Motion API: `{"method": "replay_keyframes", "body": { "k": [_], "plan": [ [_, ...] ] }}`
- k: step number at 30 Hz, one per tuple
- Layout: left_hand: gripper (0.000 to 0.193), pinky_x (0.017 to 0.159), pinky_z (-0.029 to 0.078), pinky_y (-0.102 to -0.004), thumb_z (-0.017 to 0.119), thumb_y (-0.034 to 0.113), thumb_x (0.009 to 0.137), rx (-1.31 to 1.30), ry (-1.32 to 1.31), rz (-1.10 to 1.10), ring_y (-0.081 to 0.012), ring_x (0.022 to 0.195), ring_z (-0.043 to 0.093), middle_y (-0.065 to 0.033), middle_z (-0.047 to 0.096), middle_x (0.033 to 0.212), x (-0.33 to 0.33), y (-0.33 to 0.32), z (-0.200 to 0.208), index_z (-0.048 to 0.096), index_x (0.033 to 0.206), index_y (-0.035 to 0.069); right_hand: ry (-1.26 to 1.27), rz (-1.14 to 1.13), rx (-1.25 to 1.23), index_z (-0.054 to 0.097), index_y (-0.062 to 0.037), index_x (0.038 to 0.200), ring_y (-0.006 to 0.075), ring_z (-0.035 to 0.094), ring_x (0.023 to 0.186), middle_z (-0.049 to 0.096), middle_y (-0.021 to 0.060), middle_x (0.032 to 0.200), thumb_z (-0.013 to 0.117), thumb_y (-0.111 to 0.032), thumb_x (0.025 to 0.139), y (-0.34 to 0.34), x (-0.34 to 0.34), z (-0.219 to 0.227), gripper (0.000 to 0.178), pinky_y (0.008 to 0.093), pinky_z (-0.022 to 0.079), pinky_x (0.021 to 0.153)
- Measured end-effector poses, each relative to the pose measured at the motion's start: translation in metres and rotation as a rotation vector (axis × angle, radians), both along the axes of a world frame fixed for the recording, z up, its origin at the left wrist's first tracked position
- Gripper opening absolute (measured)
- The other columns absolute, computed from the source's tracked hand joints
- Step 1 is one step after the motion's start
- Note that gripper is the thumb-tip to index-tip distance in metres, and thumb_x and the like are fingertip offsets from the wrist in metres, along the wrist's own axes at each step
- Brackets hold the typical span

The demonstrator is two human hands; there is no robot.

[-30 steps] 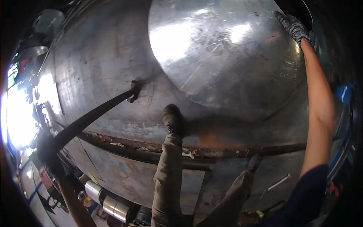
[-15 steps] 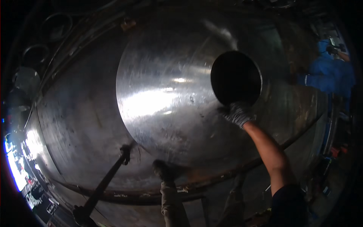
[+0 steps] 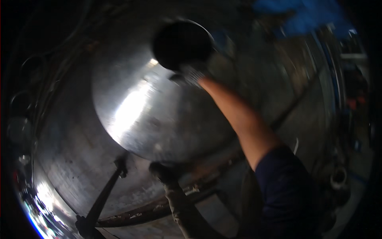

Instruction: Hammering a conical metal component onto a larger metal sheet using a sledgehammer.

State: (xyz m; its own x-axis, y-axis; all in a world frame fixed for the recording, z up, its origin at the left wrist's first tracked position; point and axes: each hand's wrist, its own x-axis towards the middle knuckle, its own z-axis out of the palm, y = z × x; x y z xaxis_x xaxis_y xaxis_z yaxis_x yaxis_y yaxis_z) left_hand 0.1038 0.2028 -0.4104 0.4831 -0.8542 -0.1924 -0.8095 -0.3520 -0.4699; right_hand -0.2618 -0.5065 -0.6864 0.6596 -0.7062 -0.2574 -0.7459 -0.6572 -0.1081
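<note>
A large bare-metal cone [image 3: 135, 107] fills the middle, with a round dark opening [image 3: 183, 46] at its top. My right hand [image 3: 191, 75], in a grey striped glove, is at the near edge of that opening. Its fingers appear hooked over the rim, though motion smears them. From the lower left a dark long-handled hammer [image 3: 104, 195] slants up, its head by the cone's lower edge. Around the handle's near end my left hand [image 3: 83, 225] is closed, mostly in shadow. One dark boot [image 3: 162, 173] of mine stands against the metal, right of the hammer head.
A dull curved metal sheet [image 3: 63, 159] surrounds the cone. A rusty raised seam [image 3: 147, 213] runs below my boot. Blue clothing of another person [image 3: 298, 16] shows at the upper right, blurred. A short round pipe end [image 3: 339, 177] lies at the far right.
The view has swung, so the cone and opening sit farther left and higher. My right hand stays at the rim, its arm stretched farther up-left. The hammer stays near the cone's edge.
</note>
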Motion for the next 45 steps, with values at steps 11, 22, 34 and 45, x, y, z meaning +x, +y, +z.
{"method": "replay_keyframes", "body": {
  "k": [11,22,34,45],
  "plan": [
    [0.019,0.068,0.052,-0.038,0.054,0.019,0.102,-0.21,-0.199,0.022,-0.0245,0.08,0.063,-0.0092,0.065,0.087,-0.055,0.001,0.007,0.066,0.099,0.005,-0.073,-0.125,0.323,0.069,-0.0092,0.128,0.0324,0.062,0.125,0.07,0.0118,0.129,0.058,-0.081,0.082,0.081,-0.075,0.033,0.086,0.0522,0.044,0.109],
    [0.027,0.082,0.055,-0.0489,0.054,0.005,0.098,-0.236,0.15,-0.007,-0.0392,0.094,0.068,-0.0233,0.071,0.099,-0.054,-0.031,0.035,0.068,0.119,-0.003,0.017,-0.109,0.306,0.08,-0.0082,0.099,0.0378,0.072,0.099,0.076,0.0186,0.1,0.051,-0.088,0.08,0.13,-0.113,0.058,0.087,0.051,0.054,0.092],
    [0.01,0.073,0.053,-0.0416,0.072,0.013,0.086,-0.648,0.427,0.503,-0.0299,0.076,0.066,-0.0127,0.067,0.081,-0.019,-0.037,0.0,0.067,0.084,0.005,-0.16,-0.27,0.079,0.043,-0.0099,0.154,0.0389,0.037,0.146,0.04,0.0208,0.158,0.062,-0.059,0.092,0.246,-0.149,0.101,0.081,0.0508,0.031,0.12],
    [0.078,0.046,0.057,-0.0395,0.068,0.009,0.09,0.469,1.135,0.913,-0.0245,0.057,0.067,-0.0121,0.07,0.093,0.01,-0.008,0.073,0.036,0.159,0.024,0.342,-1.147,0.865,0.065,-0.0033,0.132,0.0371,0.064,0.121,0.067,0.0192,0.131,0.053,-0.06,0.095,0.617,-0.382,0.319,0.069,0.0436,0.047,0.107]
  ]
}}
